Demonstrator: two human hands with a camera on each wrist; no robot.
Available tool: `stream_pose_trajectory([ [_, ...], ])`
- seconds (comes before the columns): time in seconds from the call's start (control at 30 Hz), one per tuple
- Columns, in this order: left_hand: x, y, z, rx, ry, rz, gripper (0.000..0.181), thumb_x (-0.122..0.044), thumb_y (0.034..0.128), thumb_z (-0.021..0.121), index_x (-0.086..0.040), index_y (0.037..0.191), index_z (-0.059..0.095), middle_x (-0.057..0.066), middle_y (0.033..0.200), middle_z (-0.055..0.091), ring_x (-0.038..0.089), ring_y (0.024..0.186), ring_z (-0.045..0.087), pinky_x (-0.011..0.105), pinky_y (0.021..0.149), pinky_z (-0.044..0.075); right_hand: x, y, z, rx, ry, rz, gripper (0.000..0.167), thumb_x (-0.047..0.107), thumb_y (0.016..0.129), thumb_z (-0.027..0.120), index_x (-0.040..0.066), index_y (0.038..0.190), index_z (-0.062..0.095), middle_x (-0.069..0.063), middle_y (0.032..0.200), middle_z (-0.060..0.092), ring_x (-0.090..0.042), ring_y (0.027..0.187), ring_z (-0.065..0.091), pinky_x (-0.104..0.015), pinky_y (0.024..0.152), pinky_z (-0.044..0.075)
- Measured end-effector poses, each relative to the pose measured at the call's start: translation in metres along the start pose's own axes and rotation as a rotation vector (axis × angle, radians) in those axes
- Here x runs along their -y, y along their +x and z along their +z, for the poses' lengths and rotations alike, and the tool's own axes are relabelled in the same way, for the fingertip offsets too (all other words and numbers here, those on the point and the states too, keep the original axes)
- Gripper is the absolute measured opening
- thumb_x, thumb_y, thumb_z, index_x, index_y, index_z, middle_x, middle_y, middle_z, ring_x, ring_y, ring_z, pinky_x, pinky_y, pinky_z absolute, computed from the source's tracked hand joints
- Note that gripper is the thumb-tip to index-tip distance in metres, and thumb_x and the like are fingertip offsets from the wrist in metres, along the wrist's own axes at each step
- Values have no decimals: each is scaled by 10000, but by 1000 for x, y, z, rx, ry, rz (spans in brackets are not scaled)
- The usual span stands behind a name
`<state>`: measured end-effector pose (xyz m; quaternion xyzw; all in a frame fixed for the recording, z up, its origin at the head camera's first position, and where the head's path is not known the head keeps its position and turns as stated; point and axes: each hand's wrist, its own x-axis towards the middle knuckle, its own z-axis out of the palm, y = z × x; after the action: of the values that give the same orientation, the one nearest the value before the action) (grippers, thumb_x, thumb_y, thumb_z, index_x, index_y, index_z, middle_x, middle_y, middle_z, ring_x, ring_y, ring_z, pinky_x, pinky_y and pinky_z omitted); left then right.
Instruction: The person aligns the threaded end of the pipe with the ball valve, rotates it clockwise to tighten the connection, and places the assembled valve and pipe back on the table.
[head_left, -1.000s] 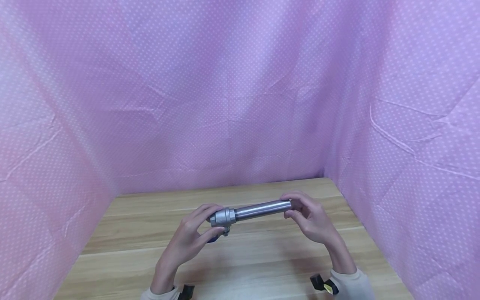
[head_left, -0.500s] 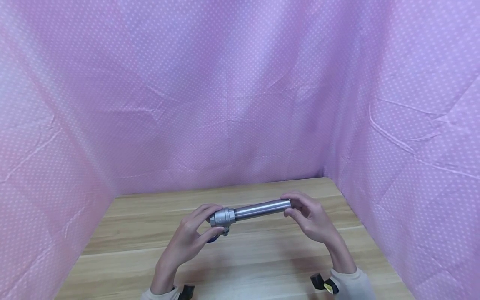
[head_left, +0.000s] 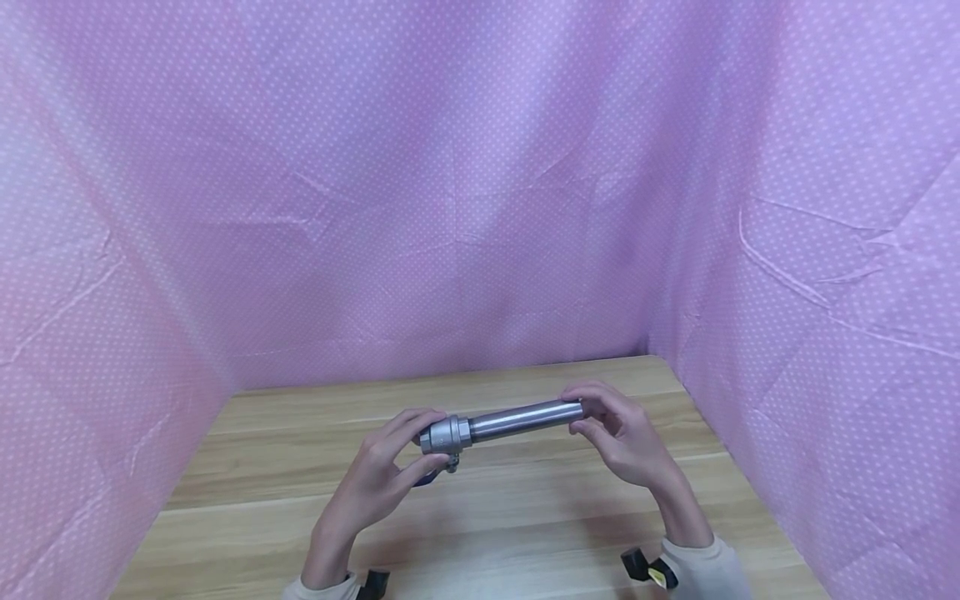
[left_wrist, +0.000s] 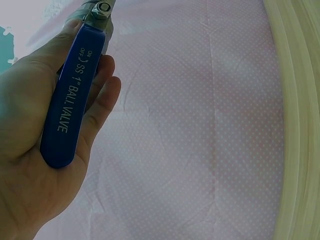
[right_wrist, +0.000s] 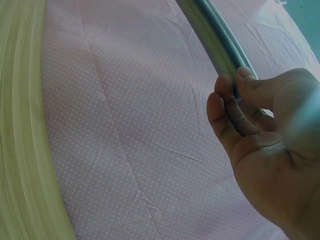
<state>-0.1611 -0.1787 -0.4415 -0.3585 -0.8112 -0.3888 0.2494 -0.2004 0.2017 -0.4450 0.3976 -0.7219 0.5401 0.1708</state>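
Note:
A steel ball valve (head_left: 447,435) is joined to one end of a shiny metal pipe (head_left: 525,420). Thumb and fingers of my left hand (head_left: 378,475) grip the valve body. The valve's blue lever handle (left_wrist: 70,100), lettered "SS 1" BALL VALVE", lies along the left palm in the left wrist view. At the pipe's far right end, my right hand (head_left: 626,437) pinches the tube between thumb and fingertips. In the right wrist view the pipe (right_wrist: 217,37) runs up from those fingers. Pipe and valve appear held above the table, the right end slightly higher in the head view.
Beneath the hands lies a wood-grain table (head_left: 495,542). Pink dotted cloth (head_left: 450,208) hangs behind it and along both sides. A black strap mount (head_left: 648,568) sits at the right wrist, and another (head_left: 373,583) at the left.

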Motion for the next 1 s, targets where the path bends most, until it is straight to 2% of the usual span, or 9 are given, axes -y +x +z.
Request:
stream_pose_trajectory([
  [0.2, 0, 0, 0, 2, -1, -4, 612, 26, 894, 923, -86, 1457, 711, 81, 1358, 780, 202, 1106, 786, 265, 981, 680, 1, 1, -1, -2, -31, -6, 490, -284, 917, 706, -56, 1351, 687, -169, 1201, 723, -124, 887, 727, -248, 666, 607],
  [0.53, 0, 0, 0, 6, 3, -15, 612, 24, 896, 922, -101, 1458, 712, 79, 1362, 779, 201, 1112, 787, 277, 983, 684, -2, 0, -2, -12, -33, -21, 498, -284, 917, 705, -61, 1362, 690, -132, 1078, 720, -120, 849, 702, -221, 628, 577],
  [0.77, 0, 2, -1, 0, 9, -9, 614, 26, 891, 925, -105, 1453, 715, 76, 1353, 782, 187, 1091, 782, 276, 966, 685, 3, 1, -1, -9, 22, 10, 517, -301, 906, 701, -68, 1367, 673, -174, 1291, 696, -78, 954, 714, -221, 712, 615],
  [1.0, 0, 2, 0, 4, 11, -12, 617, 24, 891, 926, -105, 1456, 714, 71, 1353, 783, 189, 1095, 784, 283, 967, 687, 5, 1, 0, -17, 10, 13, 501, -304, 905, 700, -69, 1347, 678, -191, 1299, 694, -84, 965, 729, -202, 741, 637],
])
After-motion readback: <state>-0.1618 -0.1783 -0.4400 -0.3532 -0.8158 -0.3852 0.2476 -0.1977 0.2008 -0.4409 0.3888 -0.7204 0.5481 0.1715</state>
